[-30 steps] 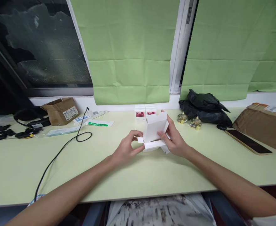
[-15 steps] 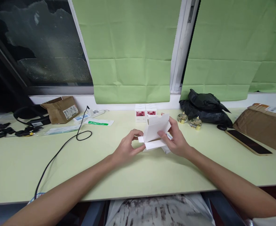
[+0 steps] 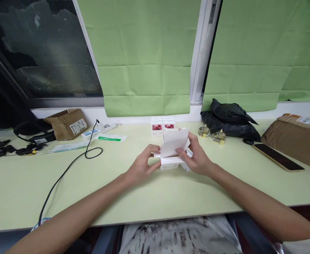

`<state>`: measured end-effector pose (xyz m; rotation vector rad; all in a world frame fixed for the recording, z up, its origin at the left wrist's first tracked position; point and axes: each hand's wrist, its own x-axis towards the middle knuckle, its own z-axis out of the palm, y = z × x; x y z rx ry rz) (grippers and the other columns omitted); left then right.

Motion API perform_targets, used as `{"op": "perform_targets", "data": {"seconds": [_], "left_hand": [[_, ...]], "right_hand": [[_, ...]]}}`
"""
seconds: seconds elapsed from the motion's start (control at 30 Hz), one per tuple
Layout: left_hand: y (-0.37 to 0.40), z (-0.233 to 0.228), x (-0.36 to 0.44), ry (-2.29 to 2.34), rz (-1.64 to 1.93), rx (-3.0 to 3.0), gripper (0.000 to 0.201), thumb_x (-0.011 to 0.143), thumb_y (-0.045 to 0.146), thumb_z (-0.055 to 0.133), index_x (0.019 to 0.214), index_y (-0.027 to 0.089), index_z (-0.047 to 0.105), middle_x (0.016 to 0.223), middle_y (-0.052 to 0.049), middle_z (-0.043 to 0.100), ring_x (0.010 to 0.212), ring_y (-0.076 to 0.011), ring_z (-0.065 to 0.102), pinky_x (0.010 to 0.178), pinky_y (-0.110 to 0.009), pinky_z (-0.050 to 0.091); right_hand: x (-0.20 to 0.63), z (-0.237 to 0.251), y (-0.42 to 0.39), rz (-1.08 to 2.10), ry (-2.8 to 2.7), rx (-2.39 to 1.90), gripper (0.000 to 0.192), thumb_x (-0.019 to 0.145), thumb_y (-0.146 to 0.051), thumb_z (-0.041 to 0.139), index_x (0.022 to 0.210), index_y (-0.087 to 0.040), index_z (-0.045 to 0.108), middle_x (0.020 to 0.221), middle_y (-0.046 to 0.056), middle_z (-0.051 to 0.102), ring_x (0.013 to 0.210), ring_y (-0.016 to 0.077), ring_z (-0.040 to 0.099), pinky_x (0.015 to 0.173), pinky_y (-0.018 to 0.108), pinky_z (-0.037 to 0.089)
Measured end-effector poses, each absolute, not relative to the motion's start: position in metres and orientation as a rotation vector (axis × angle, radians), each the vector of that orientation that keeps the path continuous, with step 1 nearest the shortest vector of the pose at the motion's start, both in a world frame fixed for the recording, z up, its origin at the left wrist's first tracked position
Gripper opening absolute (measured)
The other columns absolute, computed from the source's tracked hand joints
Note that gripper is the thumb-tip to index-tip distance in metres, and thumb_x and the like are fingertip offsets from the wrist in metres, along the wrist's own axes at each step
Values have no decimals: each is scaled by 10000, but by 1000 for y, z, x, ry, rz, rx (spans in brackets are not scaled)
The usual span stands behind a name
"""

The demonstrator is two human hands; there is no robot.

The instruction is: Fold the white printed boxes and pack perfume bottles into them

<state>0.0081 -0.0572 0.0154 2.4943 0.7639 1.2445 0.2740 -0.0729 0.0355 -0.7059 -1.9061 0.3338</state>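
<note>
Between my hands is a small white cardboard box (image 3: 174, 144), partly unfolded, with flaps sticking out at its left and lower sides. My left hand (image 3: 144, 161) pinches a small flap at the box's left edge between thumb and fingers. On the other side, my right hand (image 3: 196, 157) grips the box, its thumb on the white inner face and its fingers behind the panel. Two small white boxes with red pictures (image 3: 162, 126) stand side by side just beyond. Two ornate round glass bottles with gold parts (image 3: 219, 137) sit past my right hand.
On the right lie a black plastic bag (image 3: 229, 121), a phone (image 3: 278, 157) and a large brown package (image 3: 297, 139). Toward the left are an open brown carton (image 3: 67, 124), a black cable (image 3: 65, 171), a green-and-white packet (image 3: 112, 137) and black small parts (image 3: 1, 149).
The box has tilted slightly, so its lower flap now shows a printed outer face. Both hands keep their grip. The whole view has shifted a little.
</note>
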Motion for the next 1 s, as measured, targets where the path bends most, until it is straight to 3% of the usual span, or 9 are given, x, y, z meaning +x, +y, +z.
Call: {"op": "perform_targets", "data": {"seconds": [0.27, 0.53, 0.73, 1.0], "left_hand": [[-58, 14, 11, 728, 1249, 2396, 264, 1008, 250, 642, 1233, 270, 506, 1255, -94, 616, 1166, -213, 653, 943, -402, 627], [-65, 11, 13, 642, 1327, 2498, 275, 1026, 177, 595, 1258, 285, 494, 1416, -124, 482, 1349, -240, 542, 961, -429, 645], [-68, 2, 12, 639, 1455, 2627, 385, 1005, 125, 610, 1318, 285, 454, 1322, -123, 526, 1283, -240, 563, 973, -453, 636], [-57, 22, 7, 669, 1304, 2564, 255, 1032, 246, 616, 1262, 271, 509, 1255, -96, 533, 1146, -208, 616, 903, -425, 677]], "right_hand": [[274, 34, -70, 412, -1889, -713, 599, 1059, -435, 535, 1577, -312, 262, 1384, 141, 561, 1131, 291, 634, 935, 505, 631], [273, 37, -71, 436, -1891, -664, 623, 1061, -451, 530, 1583, -296, 228, 1366, 148, 560, 1172, 310, 624, 970, 523, 614], [276, 44, -74, 480, -1938, -670, 602, 1067, -417, 532, 1576, -295, 233, 1358, 144, 568, 1171, 300, 641, 979, 506, 613], [275, 62, -69, 466, -1994, -811, 626, 1071, -450, 518, 1592, -261, 227, 1318, 152, 612, 1118, 300, 668, 971, 506, 600]]}}
